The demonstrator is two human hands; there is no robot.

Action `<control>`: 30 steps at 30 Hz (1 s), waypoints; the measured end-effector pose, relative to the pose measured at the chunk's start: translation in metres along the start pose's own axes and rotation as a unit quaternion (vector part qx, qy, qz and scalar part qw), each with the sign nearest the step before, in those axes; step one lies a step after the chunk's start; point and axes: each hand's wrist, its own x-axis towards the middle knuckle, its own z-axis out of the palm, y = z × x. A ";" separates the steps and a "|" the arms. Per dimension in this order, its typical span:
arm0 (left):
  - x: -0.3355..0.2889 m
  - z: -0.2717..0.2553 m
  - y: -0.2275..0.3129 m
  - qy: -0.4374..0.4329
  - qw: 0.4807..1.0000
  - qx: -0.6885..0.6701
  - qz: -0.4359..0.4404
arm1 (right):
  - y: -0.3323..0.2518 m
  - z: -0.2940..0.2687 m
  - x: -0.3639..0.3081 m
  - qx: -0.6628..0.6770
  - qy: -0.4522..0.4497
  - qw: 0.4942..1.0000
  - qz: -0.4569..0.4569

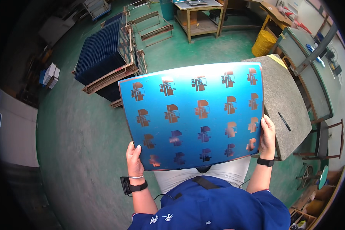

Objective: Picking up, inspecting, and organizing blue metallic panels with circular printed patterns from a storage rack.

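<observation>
A large blue sheet (188, 119) with rows of copper-coloured circuit-like patterns spans the space in front of my body. My left hand (134, 158) grips its lower left edge, thumb on the face and the other fingers mostly hidden behind. On the opposite side, my right hand (268, 133) holds the right edge in the same way, thumb on the front. The sheet is raised above my lap, and light glares off its top edge. Its back cannot be seen.
A rack of upright dark blue panels (99, 53) stands at the far left. To my right, a grey-topped table (289, 99) bears a black pen (284, 121). Farther back are a wooden workbench (199, 23), a yellow bin (263, 43) and a metal rack frame (156, 31).
</observation>
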 end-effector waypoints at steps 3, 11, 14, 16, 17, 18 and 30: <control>0.002 -0.005 0.007 -0.006 0.999 -0.010 -0.051 | 0.003 -0.003 0.001 0.006 0.020 1.000 -0.013; 0.012 -0.003 0.020 -0.023 1.000 0.016 0.005 | 0.006 -0.009 0.009 0.013 0.034 0.997 -0.065; 0.014 -0.005 0.015 -0.022 0.996 0.020 0.080 | 0.007 -0.030 0.019 0.042 0.010 0.995 -0.094; 0.014 -0.005 0.012 -0.014 0.988 0.034 0.147 | -0.013 -0.012 0.021 0.046 0.011 0.989 -0.139; 0.013 -0.005 0.013 -0.013 0.989 0.036 0.144 | 0.000 -0.029 0.032 0.065 0.038 0.986 -0.147; 0.012 0.000 0.019 -0.037 0.976 0.106 0.187 | 0.009 -0.045 0.041 0.084 0.067 0.982 -0.154; 0.012 0.035 0.027 -0.039 0.854 0.434 0.286 | 0.013 0.007 0.039 0.461 -0.180 0.869 -0.028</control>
